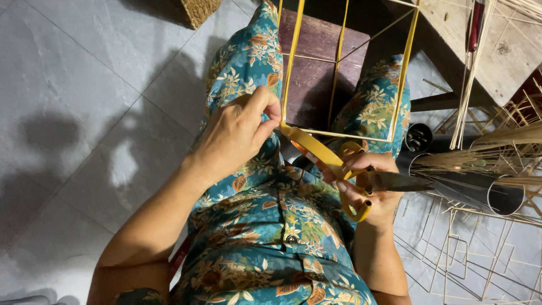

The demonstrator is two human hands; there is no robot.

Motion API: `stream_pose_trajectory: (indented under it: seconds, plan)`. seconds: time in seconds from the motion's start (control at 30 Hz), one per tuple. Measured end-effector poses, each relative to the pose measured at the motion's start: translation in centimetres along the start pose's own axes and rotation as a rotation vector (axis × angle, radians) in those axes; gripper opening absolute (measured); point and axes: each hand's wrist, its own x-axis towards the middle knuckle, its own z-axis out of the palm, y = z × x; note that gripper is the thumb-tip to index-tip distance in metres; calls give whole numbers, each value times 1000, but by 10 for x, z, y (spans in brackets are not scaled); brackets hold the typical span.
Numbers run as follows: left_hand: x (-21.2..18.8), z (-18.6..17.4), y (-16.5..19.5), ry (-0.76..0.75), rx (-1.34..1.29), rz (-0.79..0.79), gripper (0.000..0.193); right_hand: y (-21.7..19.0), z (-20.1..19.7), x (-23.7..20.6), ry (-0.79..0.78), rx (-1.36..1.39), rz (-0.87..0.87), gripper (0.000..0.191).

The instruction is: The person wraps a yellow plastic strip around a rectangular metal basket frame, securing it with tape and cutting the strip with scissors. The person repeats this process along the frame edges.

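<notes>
My left hand [240, 133] pinches the near corner of a box-shaped frame of thin bamboo sticks [339, 62], some wrapped in yellow paper. A yellow paper strip [313, 148] runs from that corner down to my right hand [370, 189]. My right hand holds scissors with yellow handles [361, 195], fingers through the loops, dark blades pointing right. The frame rests over my lap, above a dark wooden stool [316, 68]. I wear teal floral clothes.
Bundles of thin bamboo sticks [480, 152] and metal tubes [502, 195] lie at the right. Bare wire-like stick frames [468, 248] cover the floor at lower right. A wooden board [502, 51] sits upper right, a woven basket [200, 11] at the top. Grey floor tiles [84, 113] spread left.
</notes>
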Motion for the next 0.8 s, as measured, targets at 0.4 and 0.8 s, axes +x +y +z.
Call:
stream_pose_trajectory:
  seconds: [0.4, 0.8]
  plan:
    - [-6, 21, -27, -173, -604, -207, 21, -15, -16, 17, -28, -55, 54, 39]
    - [-17, 30, -29, -102, -719, -322, 16, -108, -120, 10, -97, -678, 281, 40]
